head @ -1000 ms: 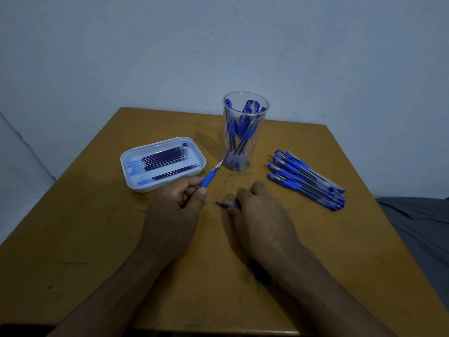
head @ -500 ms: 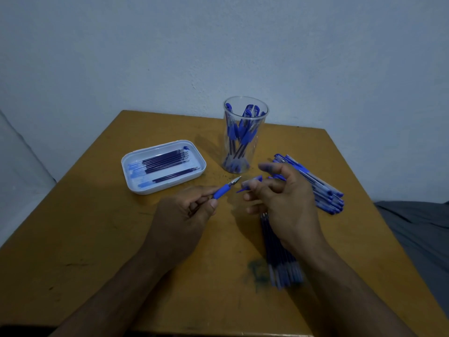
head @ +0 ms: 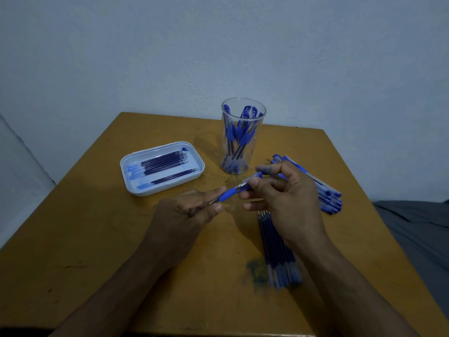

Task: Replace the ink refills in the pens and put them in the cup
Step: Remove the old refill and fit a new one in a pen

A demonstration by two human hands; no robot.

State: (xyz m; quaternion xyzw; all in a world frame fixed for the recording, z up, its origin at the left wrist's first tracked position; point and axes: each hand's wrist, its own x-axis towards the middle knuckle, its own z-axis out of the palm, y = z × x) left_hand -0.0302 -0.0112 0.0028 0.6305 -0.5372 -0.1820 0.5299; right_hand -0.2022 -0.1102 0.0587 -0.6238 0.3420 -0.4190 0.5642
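At mid-frame the left hand [head: 184, 210] and right hand [head: 281, 190] both pinch one pen [head: 233, 189] above the table [head: 97, 251], with a tray [head: 145, 190] of refills [head: 165, 161] at left, a cup [head: 243, 135] behind, pens [head: 328, 195] at right

Plain room, maybe home: bare wall [head: 315, 57], worn wood table [head: 85, 239], grey bedding [head: 418, 227]

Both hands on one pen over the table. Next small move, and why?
Probably bring the two pen parts together and twist them shut. The left hand grips the blue-grip front section and the right hand pinches the capped barrel, held nearly in line with tip toward barrel. Whether a fresh refill already sits inside cannot be told. The cup comes after.
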